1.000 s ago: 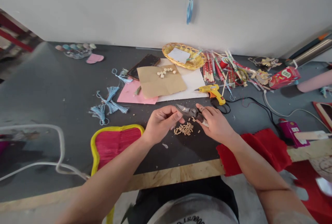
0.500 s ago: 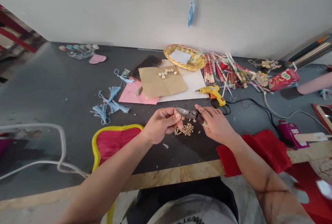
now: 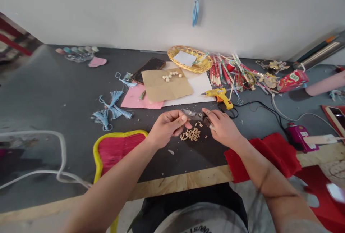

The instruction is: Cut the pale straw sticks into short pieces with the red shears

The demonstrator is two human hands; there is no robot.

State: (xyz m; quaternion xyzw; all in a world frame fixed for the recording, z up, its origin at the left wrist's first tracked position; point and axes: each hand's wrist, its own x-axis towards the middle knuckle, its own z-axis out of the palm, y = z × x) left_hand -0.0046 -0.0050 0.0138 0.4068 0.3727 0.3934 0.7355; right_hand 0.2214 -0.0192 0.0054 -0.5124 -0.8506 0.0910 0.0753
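My right hand (image 3: 225, 127) is wrapped round the handles of a pair of pruning shears (image 3: 192, 114), whose grey blades point left. Thumb and fingers of my left hand (image 3: 169, 127) are pinched together right at the blade tips. What they hold there, if anything, is too small and hidden to tell. Under the shears a heap of short cut wooden stick pieces (image 3: 191, 134) lies on the dark tabletop (image 3: 161, 161). Just beyond my hands is a yellow glue gun (image 3: 219, 94), its nozzle facing left.
Brown paper (image 3: 167, 89) carries several small pale clusters, near a wicker basket (image 3: 178, 51) and wrapped sticks (image 3: 215, 73). Blue tassels (image 3: 113, 105) and a yellow-edged pink cloth piece (image 3: 115, 148) lie left. Red cloth (image 3: 266, 155) sits under my right forearm. A black cord (image 3: 258, 103) runs right.
The whole view has shifted slightly, so things on the table sit a little further left. Both hands keep nearly the same hold at the shears.
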